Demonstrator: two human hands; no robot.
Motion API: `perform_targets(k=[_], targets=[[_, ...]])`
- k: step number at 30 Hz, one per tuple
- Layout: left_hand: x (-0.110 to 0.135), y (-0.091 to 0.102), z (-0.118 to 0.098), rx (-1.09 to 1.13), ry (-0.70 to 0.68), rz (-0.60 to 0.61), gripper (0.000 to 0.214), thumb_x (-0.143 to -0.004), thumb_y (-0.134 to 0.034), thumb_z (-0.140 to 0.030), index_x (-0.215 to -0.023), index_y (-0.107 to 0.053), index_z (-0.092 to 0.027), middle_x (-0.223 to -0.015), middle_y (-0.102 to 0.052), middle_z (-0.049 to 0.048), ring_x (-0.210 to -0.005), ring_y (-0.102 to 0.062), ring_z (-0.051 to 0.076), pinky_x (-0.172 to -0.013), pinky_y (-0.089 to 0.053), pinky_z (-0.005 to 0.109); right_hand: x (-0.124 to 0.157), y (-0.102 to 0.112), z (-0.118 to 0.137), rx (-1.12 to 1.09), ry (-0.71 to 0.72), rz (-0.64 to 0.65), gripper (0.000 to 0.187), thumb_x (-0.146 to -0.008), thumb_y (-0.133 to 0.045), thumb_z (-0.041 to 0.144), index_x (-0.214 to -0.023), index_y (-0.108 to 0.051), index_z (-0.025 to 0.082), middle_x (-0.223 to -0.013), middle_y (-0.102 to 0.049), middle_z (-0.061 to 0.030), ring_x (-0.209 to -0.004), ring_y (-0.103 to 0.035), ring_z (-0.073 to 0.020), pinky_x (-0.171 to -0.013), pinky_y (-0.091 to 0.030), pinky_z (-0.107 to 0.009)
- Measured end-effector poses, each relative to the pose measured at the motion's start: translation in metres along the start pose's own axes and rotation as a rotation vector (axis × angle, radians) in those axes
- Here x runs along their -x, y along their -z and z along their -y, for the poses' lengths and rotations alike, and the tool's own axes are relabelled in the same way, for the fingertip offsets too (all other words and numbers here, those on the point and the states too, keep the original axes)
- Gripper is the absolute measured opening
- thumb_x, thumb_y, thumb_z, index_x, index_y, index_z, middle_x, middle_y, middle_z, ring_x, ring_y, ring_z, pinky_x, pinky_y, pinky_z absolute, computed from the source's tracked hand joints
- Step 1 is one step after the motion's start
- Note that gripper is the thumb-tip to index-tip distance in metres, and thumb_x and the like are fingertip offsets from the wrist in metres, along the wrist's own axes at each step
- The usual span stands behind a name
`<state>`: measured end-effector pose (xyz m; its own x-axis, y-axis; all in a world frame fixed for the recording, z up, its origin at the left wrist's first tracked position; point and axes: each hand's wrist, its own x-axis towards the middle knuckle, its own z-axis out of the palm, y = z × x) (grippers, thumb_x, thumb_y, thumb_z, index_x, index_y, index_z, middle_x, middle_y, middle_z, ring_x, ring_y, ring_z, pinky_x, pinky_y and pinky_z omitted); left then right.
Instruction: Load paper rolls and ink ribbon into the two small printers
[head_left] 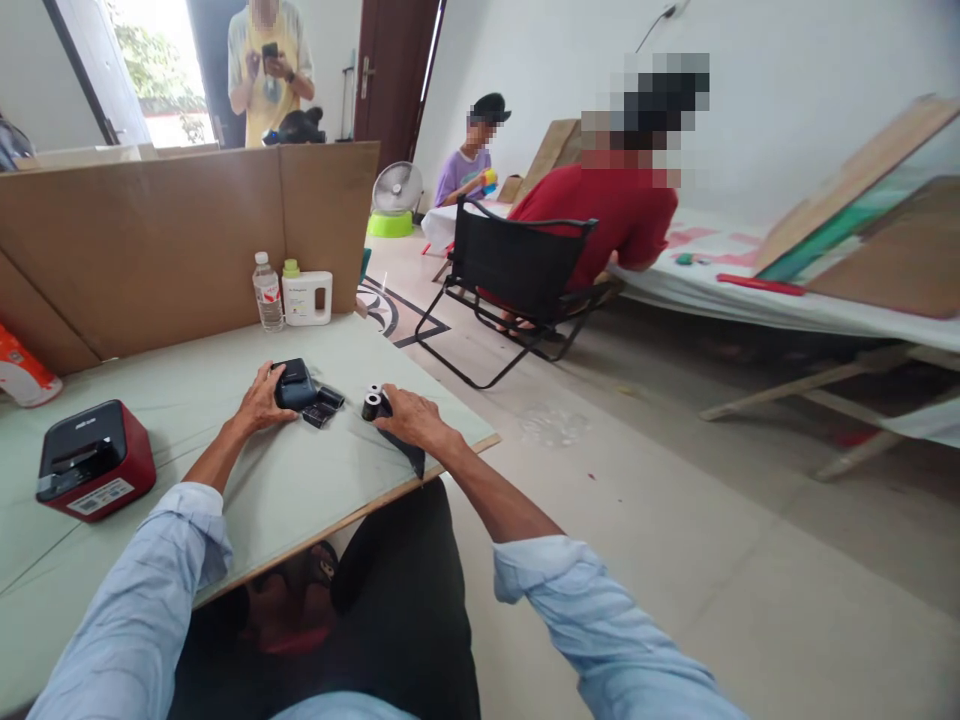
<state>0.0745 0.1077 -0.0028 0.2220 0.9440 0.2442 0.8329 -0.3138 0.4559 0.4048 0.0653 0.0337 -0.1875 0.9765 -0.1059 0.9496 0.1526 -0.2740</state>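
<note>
My left hand grips the side of a small dark box-shaped device on the table. Against that device lie several small black pieces, whose kind I cannot make out. On the right, my right hand curls over a black flat object that reaches toward the table's near edge; the hand hides part of it. Just at those fingertips sits a small black roll with a white ring-shaped end, and a second white-ended roll shows behind it.
A red and black box-shaped machine stands on the pale table at left. Along the cardboard screen are a clear bottle, a white jug and an orange-white package. Right of the table, a person sits in a black folding chair.
</note>
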Motion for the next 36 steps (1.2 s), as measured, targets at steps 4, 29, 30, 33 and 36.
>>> perform_targets(k=[4, 29, 30, 33, 36], targets=[[0.02, 0.0, -0.036, -0.254, 0.005, -0.101, 0.099, -0.065, -0.091, -0.034, -0.153, -0.048, -0.019, -0.166, -0.034, 0.023, -0.151, -0.038, 0.047, -0.117, -0.042, 0.059, -0.004, -0.014, -0.015, -0.087, 0.051, -0.045, 0.043, -0.094, -0.054, 0.018, -0.136, -0.063, 0.022, -0.129, -0.074, -0.0113, -0.124, -0.065, -0.0296, -0.095, -0.046, -0.035], [0.069, -0.021, -0.131, -0.413, 0.012, 0.27, 0.026, -0.096, -0.069, -0.031, -0.121, -0.074, -0.026, -0.119, -0.073, 0.0076, -0.11, -0.07, 0.024, -0.089, -0.054, 0.034, -0.007, -0.025, -0.049, -0.077, 0.202, -0.259, 0.042, -0.091, -0.061, 0.039, -0.128, -0.071, 0.02, -0.121, -0.075, -0.0127, -0.099, -0.072, -0.0281, -0.083, -0.055, -0.038], [0.074, -0.017, -0.132, -0.403, 0.011, 0.272, 0.03, -0.096, -0.069, -0.032, -0.125, -0.072, -0.026, -0.121, -0.072, 0.0076, -0.11, -0.07, 0.024, -0.089, -0.055, 0.034, -0.007, -0.026, -0.044, -0.081, 0.239, -0.338, 0.043, -0.093, -0.06, 0.041, -0.128, -0.07, 0.019, -0.123, -0.073, -0.0145, -0.101, -0.071, -0.0296, -0.083, -0.056, -0.04], [0.096, 0.009, -0.128, -0.329, -0.03, 0.161, 0.038, -0.097, -0.067, -0.03, -0.134, -0.067, -0.025, -0.124, -0.069, 0.0093, -0.111, -0.068, 0.025, -0.094, -0.057, 0.038, -0.001, -0.025, -0.014, -0.151, 0.405, -0.522, 0.039, -0.097, -0.054, 0.037, -0.13, -0.068, 0.021, -0.125, -0.071, -0.0153, -0.111, -0.068, -0.033, -0.089, -0.057, -0.045], [0.134, 0.059, -0.11, -0.292, 0.028, -0.17, 0.045, -0.094, -0.068, -0.027, -0.139, -0.064, -0.024, -0.132, -0.064, 0.0119, -0.126, -0.061, 0.029, -0.111, -0.052, 0.045, 0.012, -0.025, 0.036, -0.271, 0.557, -0.506, 0.038, -0.099, -0.052, 0.034, -0.132, -0.067, 0.02, -0.13, -0.069, -0.0163, -0.121, -0.064, -0.0334, -0.104, -0.054, -0.048]])
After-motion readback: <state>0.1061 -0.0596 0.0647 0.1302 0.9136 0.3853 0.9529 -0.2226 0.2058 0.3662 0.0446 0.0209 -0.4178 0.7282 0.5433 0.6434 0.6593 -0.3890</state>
